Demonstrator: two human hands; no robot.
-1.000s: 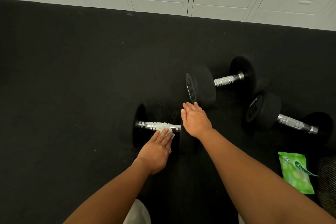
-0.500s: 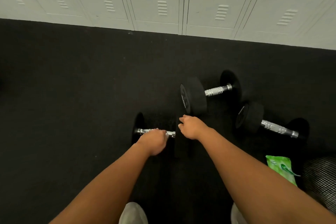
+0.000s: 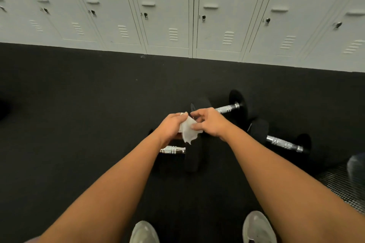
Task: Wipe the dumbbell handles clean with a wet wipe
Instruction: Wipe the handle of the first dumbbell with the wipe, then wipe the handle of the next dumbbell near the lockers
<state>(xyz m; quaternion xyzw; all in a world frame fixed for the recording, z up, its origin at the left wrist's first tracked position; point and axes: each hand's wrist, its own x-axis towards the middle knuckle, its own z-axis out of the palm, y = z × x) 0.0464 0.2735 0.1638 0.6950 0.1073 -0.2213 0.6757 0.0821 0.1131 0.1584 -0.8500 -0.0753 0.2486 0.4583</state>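
Holding a limp white wet wipe (image 3: pixel 188 130) between left hand (image 3: pixel 171 126) and right hand (image 3: pixel 209 124), above the near chrome-handled black dumbbell (image 3: pixel 173 150). Soft, floppy, light; best pinched by its edges.

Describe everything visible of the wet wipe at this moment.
The wet wipe is a small white sheet, thin and soft-looking, crumpled and partly folded rather than flat. It is held up in the air between both hands, above the nearest dumbbell and clear of its chrome handle. The left hand clasps its left side; the right hand pinches its right edge with thumb and fingers. A ragged corner hangs loose at the bottom. No dirt is discernible on it.
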